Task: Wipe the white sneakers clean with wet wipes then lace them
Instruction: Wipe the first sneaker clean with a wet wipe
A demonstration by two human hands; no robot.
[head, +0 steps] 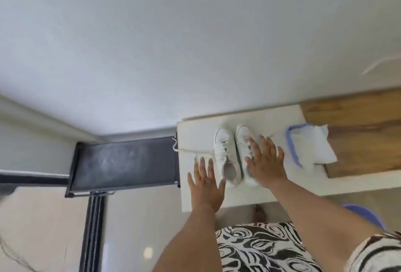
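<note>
Left hand point(206, 182): fingers spread flat, holding nothing, lower centre | right hand point(265, 163): fingers splayed over right sneaker point(244, 141) | left sneaker point(225, 156) beside it, centre-right on white bench point(195, 132).

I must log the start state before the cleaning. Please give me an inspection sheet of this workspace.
Surface: white table, partly bare.
Job's things: two white sneakers side by side, toes away from the person; a loose lace trails left to the table edge; wet wipes pack on the right.
Clutter: nothing seen.
Hands: left hand open, beside the left sneaker; right hand open, over the right sneaker.
Cables: nothing seen.
Surroundings: dark panel left of the table, wooden board right.
</note>
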